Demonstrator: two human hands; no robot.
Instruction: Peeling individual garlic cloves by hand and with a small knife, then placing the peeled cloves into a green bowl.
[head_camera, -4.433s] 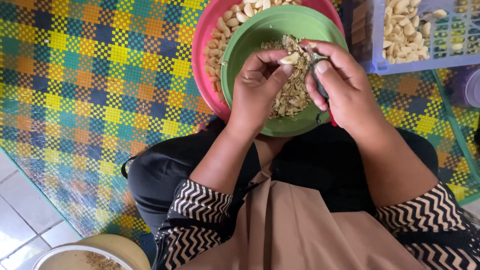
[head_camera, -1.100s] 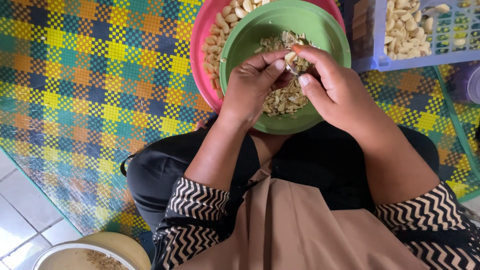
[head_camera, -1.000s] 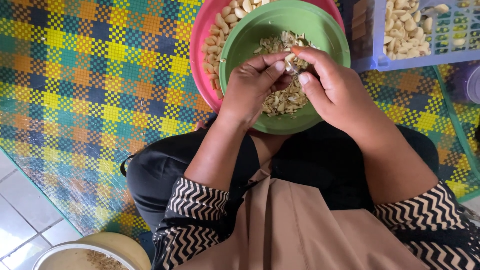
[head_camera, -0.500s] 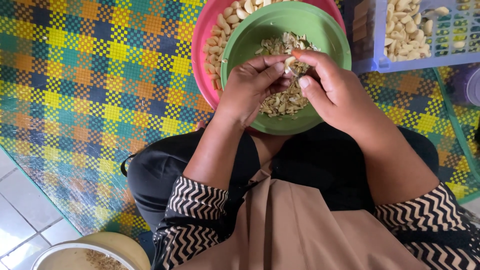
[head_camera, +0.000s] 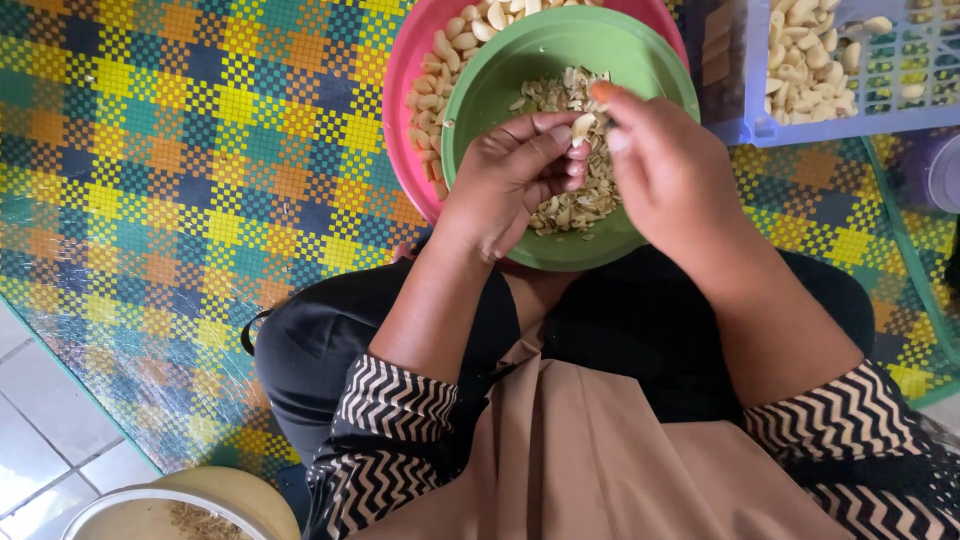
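No labels, signs or screens in view. Only package-like item: a blue-lilac slotted plastic crate (head_camera: 800, 125) of pale peeled pieces, up and right of the right-hand fingers (head_camera: 612, 103), near them.

Open woven mat (head_camera: 180, 170) lies left; the pink bowl (head_camera: 420, 90) and lilac basket (head_camera: 800, 110) (both full) crowd the green bowl (head_camera: 520, 70).

Where I'm sitting: a woven mat on a tiled floor.

Soft daylight is falling on the plaid mat (head_camera: 180, 170) of yellow, green and orange; pale floor tiles (head_camera: 40, 440) are showing beside it.
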